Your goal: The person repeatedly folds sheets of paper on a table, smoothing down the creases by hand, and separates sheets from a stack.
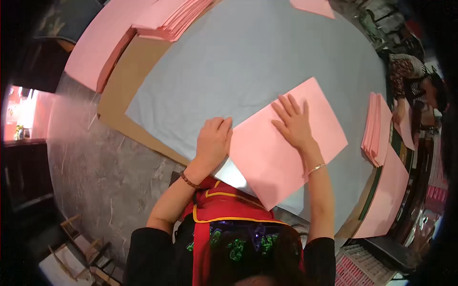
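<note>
A folded pink sheet lies slantwise on the grey-blue cloth, its lower corner reaching the cloth's front edge by my red apron. My right hand is flat on its upper part, fingers spread and palm down. At the sheet's left edge is my left hand, its fingers bent and pressed together against the edge. The fingertips are partly hidden, so the exact grip is hard to see. Just below that hand, a bright white patch shows beside the sheet.
Stacks of pink sheets stand at the upper left and at the right. Brown board shows under the grey-blue cloth. Another person handles pink sheets at the far right. A white crate is at lower right.
</note>
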`<state>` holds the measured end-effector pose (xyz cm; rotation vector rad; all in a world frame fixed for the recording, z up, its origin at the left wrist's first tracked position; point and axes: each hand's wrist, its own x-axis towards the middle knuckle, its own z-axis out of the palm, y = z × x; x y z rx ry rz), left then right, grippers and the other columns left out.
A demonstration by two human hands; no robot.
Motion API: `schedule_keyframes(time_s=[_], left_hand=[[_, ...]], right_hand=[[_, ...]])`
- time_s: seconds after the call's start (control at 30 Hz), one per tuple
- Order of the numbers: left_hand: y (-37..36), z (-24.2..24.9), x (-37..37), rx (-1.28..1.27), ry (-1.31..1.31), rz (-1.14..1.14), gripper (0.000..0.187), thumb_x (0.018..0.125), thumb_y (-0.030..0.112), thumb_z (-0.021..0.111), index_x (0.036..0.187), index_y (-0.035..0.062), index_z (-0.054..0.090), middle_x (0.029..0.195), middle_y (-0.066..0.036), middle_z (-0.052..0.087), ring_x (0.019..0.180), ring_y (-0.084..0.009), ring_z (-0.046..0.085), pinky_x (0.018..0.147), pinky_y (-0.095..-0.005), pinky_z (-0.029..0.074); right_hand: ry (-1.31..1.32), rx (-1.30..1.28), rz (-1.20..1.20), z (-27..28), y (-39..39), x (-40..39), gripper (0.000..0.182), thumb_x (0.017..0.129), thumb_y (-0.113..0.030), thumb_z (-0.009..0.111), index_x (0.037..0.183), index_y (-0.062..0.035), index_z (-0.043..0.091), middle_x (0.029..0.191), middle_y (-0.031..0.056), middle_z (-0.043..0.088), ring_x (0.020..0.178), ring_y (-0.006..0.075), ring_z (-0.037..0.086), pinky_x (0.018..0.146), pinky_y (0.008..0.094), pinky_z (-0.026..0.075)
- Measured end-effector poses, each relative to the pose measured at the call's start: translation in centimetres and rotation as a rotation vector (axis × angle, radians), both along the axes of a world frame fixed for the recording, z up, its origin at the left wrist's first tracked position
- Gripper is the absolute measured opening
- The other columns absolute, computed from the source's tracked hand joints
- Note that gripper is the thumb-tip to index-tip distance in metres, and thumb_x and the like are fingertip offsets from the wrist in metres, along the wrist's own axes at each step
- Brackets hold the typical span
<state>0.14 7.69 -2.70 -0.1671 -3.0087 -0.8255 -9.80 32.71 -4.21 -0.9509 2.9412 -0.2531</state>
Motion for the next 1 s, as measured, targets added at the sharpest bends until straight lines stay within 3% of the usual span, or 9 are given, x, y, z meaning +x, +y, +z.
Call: schedule_keyframes(time_s=[0.07,0.13,0.2,0.3,0.53,0.67,0.83,0.97,1.0], left_hand=[[0.8,0.9,-0.9,0.254,-0.054,0.119,0.029,0.086,0.021,0.056,0.109,0.0046,0.057,0.112,-0.015,0.06,0.097,-0.0322,0.059,0.078,-0.04,0.047],[1.1,-0.1,-1.9,0.263,-0.018,0.101,0.03,0.088,0.025,0.054,0.111,0.0064,0.056,0.096,-0.017,0.064,0.083,-0.0358,0.061,0.071,-0.0432,0.048],[1.3,-0.6,-3.3,0.277,-0.133,0.029,0.029,0.09,0.029,0.051,0.108,0.0071,0.056,0.085,-0.017,0.064,0.08,-0.0373,0.061,0.07,-0.0449,0.047],[2.7,0.4,-6.4,0.111,-0.271,-0.057,0.029,0.091,0.031,0.048,0.103,0.0061,0.055,0.086,-0.017,0.065,0.08,-0.037,0.061,0.068,-0.0456,0.047],[6.7,-0.5,-10.1,-0.103,-0.131,-0.173,0.026,0.091,0.028,0.049,0.091,0.0028,0.055,0.077,-0.016,0.064,0.075,-0.0364,0.062,0.064,-0.0477,0.047],[4.9,-0.5,-9.8,-0.042,-0.162,-0.186,0.025,0.088,0.027,0.054,0.087,0.0022,0.057,0.078,-0.017,0.064,0.075,-0.036,0.062,0.064,-0.0466,0.048],[1.9,0.3,-8.3,0.104,-0.409,-0.189,0.026,0.081,0.027,0.058,0.084,0.0022,0.063,0.082,-0.017,0.065,0.075,-0.0349,0.062,0.066,-0.0428,0.048],[-0.1,0.2,-7.0,0.158,-0.438,-0.211,0.025,0.08,0.025,0.058,0.085,0.0016,0.064,0.082,-0.018,0.065,0.075,-0.0353,0.062,0.065,-0.0419,0.048],[-0.7,0.2,-6.6,0.187,-0.433,-0.213,0.024,0.08,0.025,0.058,0.084,0.0011,0.063,0.077,-0.016,0.065,0.071,-0.0315,0.062,0.063,-0.0398,0.048]], right_hand=[[-0.019,0.006,-0.022,-0.5,0.0,0.5,0.051,0.092,-0.042,0.045,0.135,-0.0161,0.045,0.147,0.0047,0.033,0.139,0.0272,0.02,0.11,0.057,0.003],[-0.011,-0.004,-0.013,-0.5,0.3,0.1,0.053,0.092,-0.045,0.044,0.136,-0.0163,0.044,0.147,0.0044,0.032,0.139,0.0271,0.02,0.11,0.058,0.003],[0.026,0.009,0.001,-0.9,0.5,0.2,0.056,0.092,-0.047,0.042,0.138,-0.0157,0.041,0.148,0.0042,0.031,0.139,0.0268,0.019,0.11,0.0581,0.002],[0.039,-0.007,-0.005,-0.6,0.6,0.1,0.058,0.092,-0.049,0.039,0.139,-0.0147,0.038,0.149,0.004,0.029,0.14,0.0259,0.018,0.111,0.0577,0.002],[0.008,-0.058,0.013,-0.6,0.8,0.4,0.06,0.093,-0.052,0.036,0.14,-0.0155,0.036,0.149,0.0034,0.028,0.14,0.0251,0.017,0.111,0.0571,0.003],[0.011,-0.053,0.022,-0.8,1.0,0.4,0.055,0.093,-0.051,0.036,0.139,-0.0213,0.039,0.149,0.0034,0.028,0.139,0.0256,0.019,0.111,0.0576,0.003],[0.022,-0.073,0.03,-0.7,0.8,0.2,0.054,0.093,-0.05,0.037,0.137,-0.02,0.041,0.147,0.0038,0.032,0.139,0.0268,0.02,0.11,0.0586,0.003],[0.042,-0.074,0.036,-0.8,0.9,0.2,0.053,0.093,-0.048,0.039,0.137,-0.018,0.042,0.147,0.0041,0.033,0.138,0.0265,0.022,0.109,0.0591,0.004],[0.068,-0.061,0.019,-1.2,0.8,0.1,0.053,0.093,-0.048,0.04,0.137,-0.0176,0.042,0.146,0.0042,0.033,0.138,0.0265,0.022,0.109,0.0592,0.004]])
